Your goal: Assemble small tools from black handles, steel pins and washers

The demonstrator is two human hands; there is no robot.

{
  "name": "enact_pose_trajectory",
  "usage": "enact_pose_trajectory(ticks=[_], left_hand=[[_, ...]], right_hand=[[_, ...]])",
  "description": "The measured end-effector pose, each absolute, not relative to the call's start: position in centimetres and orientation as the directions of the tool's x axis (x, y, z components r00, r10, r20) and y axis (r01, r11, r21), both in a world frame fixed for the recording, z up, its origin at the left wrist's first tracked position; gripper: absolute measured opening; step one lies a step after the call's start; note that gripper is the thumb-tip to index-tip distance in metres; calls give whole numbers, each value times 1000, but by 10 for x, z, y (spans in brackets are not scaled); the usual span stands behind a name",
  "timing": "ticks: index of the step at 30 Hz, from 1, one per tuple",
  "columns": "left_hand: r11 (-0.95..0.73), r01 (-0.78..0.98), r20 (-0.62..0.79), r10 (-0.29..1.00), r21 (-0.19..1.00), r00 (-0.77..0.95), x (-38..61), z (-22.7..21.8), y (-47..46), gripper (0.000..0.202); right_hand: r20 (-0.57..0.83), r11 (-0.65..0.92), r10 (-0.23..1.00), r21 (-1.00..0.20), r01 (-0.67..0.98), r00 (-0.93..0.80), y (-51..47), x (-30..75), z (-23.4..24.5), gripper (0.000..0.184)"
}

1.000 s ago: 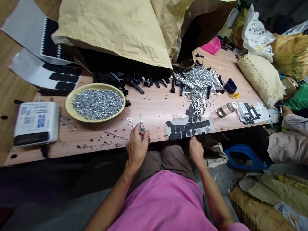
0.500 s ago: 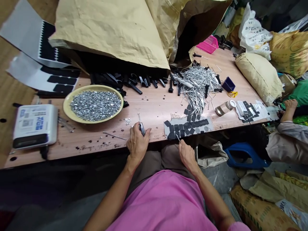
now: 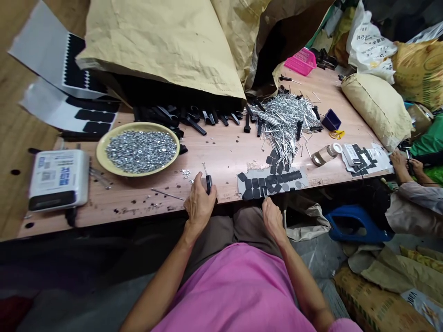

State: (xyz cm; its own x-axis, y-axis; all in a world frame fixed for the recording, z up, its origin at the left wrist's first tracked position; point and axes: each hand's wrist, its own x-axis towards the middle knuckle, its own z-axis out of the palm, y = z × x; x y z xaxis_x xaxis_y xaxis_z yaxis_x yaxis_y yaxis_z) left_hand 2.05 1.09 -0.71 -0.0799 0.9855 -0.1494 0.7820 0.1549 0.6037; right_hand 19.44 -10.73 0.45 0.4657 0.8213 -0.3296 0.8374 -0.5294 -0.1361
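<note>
Black piece [image 3: 208, 184] with a slim metal rod is gripped in the left hand [image 3: 204, 196], between thumb and fingers, at the near edge of the surface [image 3: 228, 157]. Its long axis is pointed away from the body, the rod end angled slightly left. Black pads [image 3: 256, 193] are laid out on a grey sheet [image 3: 304, 177], to the right of the black piece and well apart from it. The right hand [image 3: 272, 216] is nearer to them, placed just at the sheet's near edge. Its fingers are drawn in narrowly; whether anything is held there cannot be told. Metal rods [image 3: 285, 120] are heaped beyond the sheet.
</note>
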Motion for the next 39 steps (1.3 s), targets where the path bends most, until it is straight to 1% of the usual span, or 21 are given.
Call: enact_pose_trajectory(ticks=[3,4,6,7,8,10,11,13,14,15,16,18,20,23,25,28,30,32,34,36,39], left_hand=[[130,693,-113,991,709,-71,20,-7,11,56],[122,639,-113,992,760,-54,21,-6,10,57],[122,485,-150,989,866,18,27,-3,6,60],[139,389,-182,980,911,76,31,-1,2,62],[171,293,-220,965,941,141,35,1,-2,63],[256,118,-279,926,959,255,46,3,-12,63],[292,54,-295,911,955,288,52,4,-18,62],[339,-15,-318,895,941,313,64,3,-29,60],[347,-18,-324,892,938,315,69,2,-35,60],[343,2,-326,890,939,320,74,1,-41,61],[326,38,-320,890,944,325,79,0,-46,63],[266,123,-292,891,956,348,86,-4,-56,63],[214,181,-270,878,960,394,89,-8,-63,61],[214,235,-305,818,948,488,88,-14,-67,65],[203,295,-333,795,934,507,83,-17,-66,65],[140,397,-330,821,907,465,75,-21,-60,57],[108,430,-312,844,896,437,70,-22,-55,51],[89,429,-285,861,899,420,68,-23,-51,46],[84,413,-265,875,907,406,67,-23,-49,45],[89,406,-261,882,910,392,67,-24,-48,44],[91,402,-251,896,911,367,67,-23,-49,43]], right_hand=[[-368,-614,760,-137,777,535,-123,212,5,40],[-377,-679,707,-126,723,598,-131,224,6,42],[-385,-833,536,-98,544,751,-145,251,8,43],[-377,-860,495,-83,504,783,-151,265,9,44],[-364,-877,465,-66,476,807,-156,276,10,45],[-291,-874,481,-79,480,827,-158,289,12,49],[-254,-857,515,-147,493,819,-157,288,12,51],[-245,-768,608,-423,481,755,-149,272,11,53],[-276,-686,662,-597,415,697,-143,259,10,54],[-346,-608,709,-742,283,614,-137,243,8,57],[-427,-562,732,-819,116,530,-130,226,5,59],[-558,-559,730,-820,-123,395,-116,197,-3,61],[-554,-519,744,-831,-198,374,-106,181,-11,56],[-501,-476,773,-863,-168,390,-103,179,-20,44],[-530,-529,755,-840,-117,387,-106,186,-22,38],[-589,-647,683,-763,-17,432,-112,195,-19,32],[-584,-693,664,-715,92,468,-115,197,-13,38],[-518,-697,690,-662,274,505,-117,195,-8,39],[-403,-664,741,-563,493,538,-117,191,-3,36],[-292,-620,784,-418,664,548,-117,189,0,35],[-225,-595,802,-204,778,554,-117,190,2,39]])
